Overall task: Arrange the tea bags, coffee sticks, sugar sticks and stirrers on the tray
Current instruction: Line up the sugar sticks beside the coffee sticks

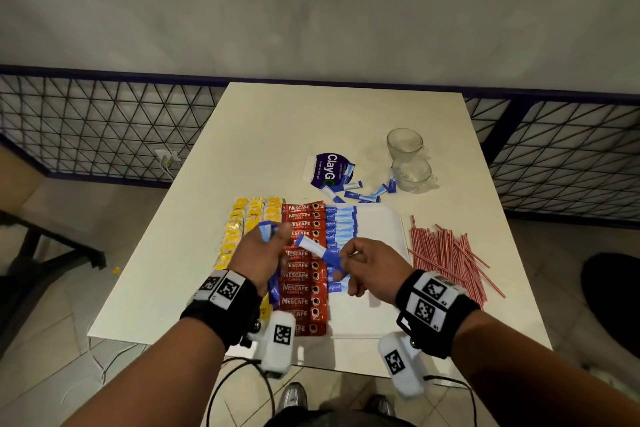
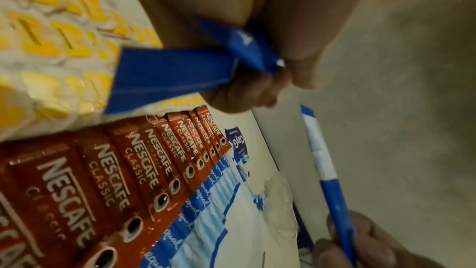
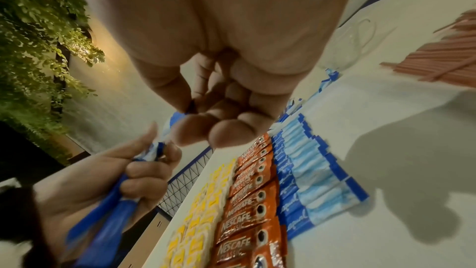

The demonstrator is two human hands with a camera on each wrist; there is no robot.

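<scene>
My left hand [image 1: 273, 243] grips a bundle of blue sugar sticks [image 1: 274, 284] above the rows on the white tray [image 1: 381, 229]. My right hand [image 1: 348, 262] pinches the blue end of a single blue-and-white sugar stick [image 1: 313, 248], held in the air close to the left hand. On the tray lie yellow tea bags [image 1: 239, 229] at the left, red coffee sticks [image 1: 304, 288] in a column, and a row of blue sugar sticks [image 1: 341, 222] beside them. In the left wrist view the bundle [image 2: 175, 74] juts from the fist, and the single stick [image 2: 322, 162] stands to its right.
A heap of red-striped stirrers [image 1: 450, 253] lies on the table right of the tray. Behind the tray are loose sugar sticks [image 1: 360, 192], a purple packet [image 1: 329, 170] and two glass cups [image 1: 405, 144]. A wire fence runs past the table's far edge.
</scene>
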